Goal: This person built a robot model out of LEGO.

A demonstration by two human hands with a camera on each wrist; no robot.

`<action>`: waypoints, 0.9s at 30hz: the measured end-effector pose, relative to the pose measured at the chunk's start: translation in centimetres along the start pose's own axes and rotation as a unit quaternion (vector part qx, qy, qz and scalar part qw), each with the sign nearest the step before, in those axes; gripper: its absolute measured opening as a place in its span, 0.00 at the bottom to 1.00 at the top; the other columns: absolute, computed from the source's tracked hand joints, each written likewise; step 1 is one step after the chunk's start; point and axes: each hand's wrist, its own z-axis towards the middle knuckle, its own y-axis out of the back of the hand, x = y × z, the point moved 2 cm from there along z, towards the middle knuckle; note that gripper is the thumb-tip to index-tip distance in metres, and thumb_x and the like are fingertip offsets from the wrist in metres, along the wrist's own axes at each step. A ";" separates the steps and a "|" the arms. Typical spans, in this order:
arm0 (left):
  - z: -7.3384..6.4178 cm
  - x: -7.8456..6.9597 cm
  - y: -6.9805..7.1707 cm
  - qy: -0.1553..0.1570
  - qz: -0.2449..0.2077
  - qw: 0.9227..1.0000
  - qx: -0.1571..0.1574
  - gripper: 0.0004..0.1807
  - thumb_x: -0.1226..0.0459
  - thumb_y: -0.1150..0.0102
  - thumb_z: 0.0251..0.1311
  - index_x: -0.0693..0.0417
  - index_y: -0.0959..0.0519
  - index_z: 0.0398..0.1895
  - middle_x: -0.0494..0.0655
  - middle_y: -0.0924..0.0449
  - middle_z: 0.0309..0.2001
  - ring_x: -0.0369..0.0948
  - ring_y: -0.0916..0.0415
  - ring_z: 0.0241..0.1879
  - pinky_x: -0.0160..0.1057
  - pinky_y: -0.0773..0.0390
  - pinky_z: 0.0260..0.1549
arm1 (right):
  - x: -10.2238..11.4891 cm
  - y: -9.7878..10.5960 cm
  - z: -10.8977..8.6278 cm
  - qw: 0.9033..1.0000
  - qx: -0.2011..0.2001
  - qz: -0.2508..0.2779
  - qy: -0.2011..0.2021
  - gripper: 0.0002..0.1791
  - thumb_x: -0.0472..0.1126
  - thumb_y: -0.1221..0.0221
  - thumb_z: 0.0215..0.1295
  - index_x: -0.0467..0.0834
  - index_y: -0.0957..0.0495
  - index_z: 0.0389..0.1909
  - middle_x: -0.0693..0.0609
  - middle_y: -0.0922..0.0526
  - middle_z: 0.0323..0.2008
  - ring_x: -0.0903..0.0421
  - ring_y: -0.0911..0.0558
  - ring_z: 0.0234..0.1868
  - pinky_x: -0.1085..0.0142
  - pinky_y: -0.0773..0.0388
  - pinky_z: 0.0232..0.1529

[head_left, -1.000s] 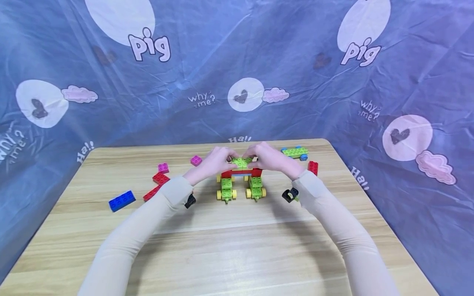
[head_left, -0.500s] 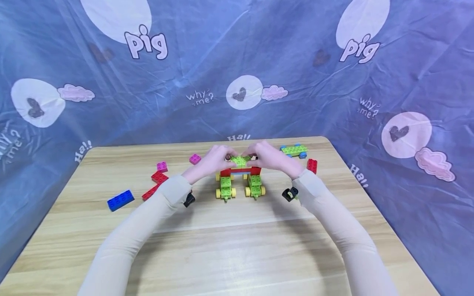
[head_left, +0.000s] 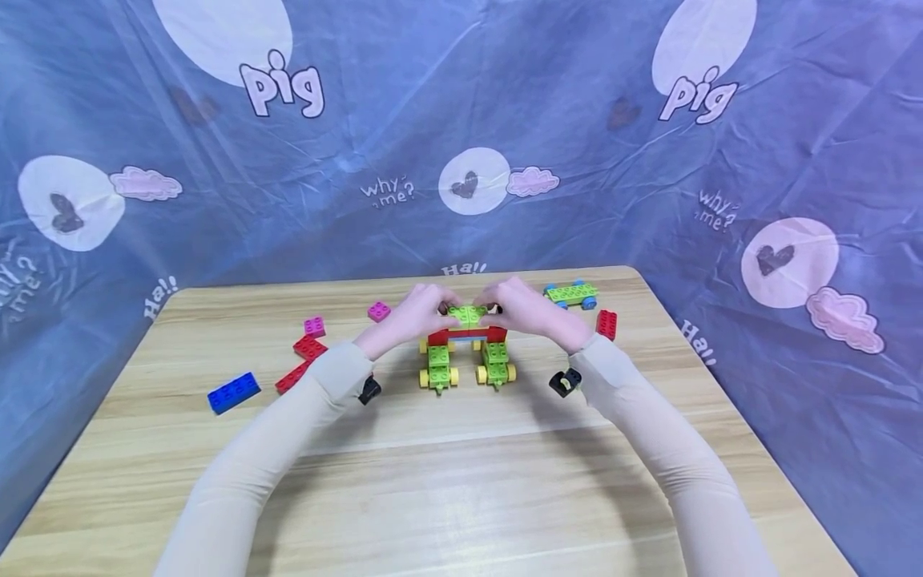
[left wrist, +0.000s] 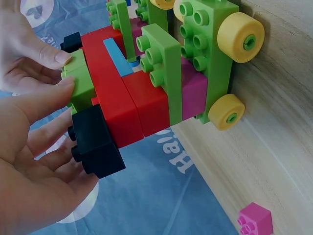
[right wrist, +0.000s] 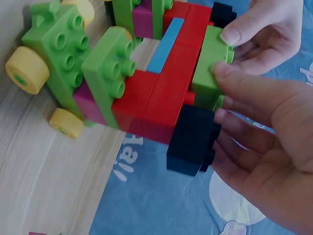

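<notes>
A toy-brick build stands near the back of the table on two green wheeled bases (head_left: 439, 377) with yellow wheels. Red bricks (left wrist: 115, 98) bridge its upright sections, with a light blue piece (right wrist: 165, 45) between them. Two light green bricks (head_left: 469, 316) sit on top, side by side. My left hand (head_left: 414, 315) pinches the left one; in the left wrist view its thumb lies on the brick and its other fingers reach behind a black brick (left wrist: 98, 139). From the other side, my right hand (head_left: 525, 308) pinches the right one, near another black brick (right wrist: 190, 139).
On the left lie a blue brick (head_left: 234, 393), red bricks (head_left: 310, 347) and pink bricks (head_left: 379, 311). At the back right stand a green base with blue wheels (head_left: 572, 295) and a red brick (head_left: 607, 324). A patterned blue cloth (head_left: 360, 224) hangs behind the table.
The head view has shifted very slightly. Both hands stay on the light green bricks, and the build stands in the same place.
</notes>
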 end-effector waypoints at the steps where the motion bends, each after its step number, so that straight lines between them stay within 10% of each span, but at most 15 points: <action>1: 0.0 0.0 0.0 0.002 -0.003 1.000 0.001 0.20 0.64 0.31 0.58 0.62 0.18 0.52 0.57 0.14 0.51 0.48 0.14 0.45 0.41 0.15 0.50 | 0.1 0.0 0.0 1.000 0.003 -0.005 0.000 0.13 0.35 0.32 0.58 0.36 0.14 0.44 0.41 0.11 0.40 0.48 0.12 0.39 0.59 0.13 0.44; 27: 0.1 -0.1 -0.4 -0.019 0.004 1.000 -0.009 0.20 0.64 0.31 0.58 0.61 0.18 0.54 0.56 0.15 0.53 0.48 0.15 0.48 0.44 0.17 0.53 | 0.2 0.0 0.5 1.000 0.002 -0.020 0.024 0.12 0.36 0.30 0.57 0.37 0.13 0.42 0.43 0.11 0.37 0.50 0.12 0.37 0.59 0.13 0.42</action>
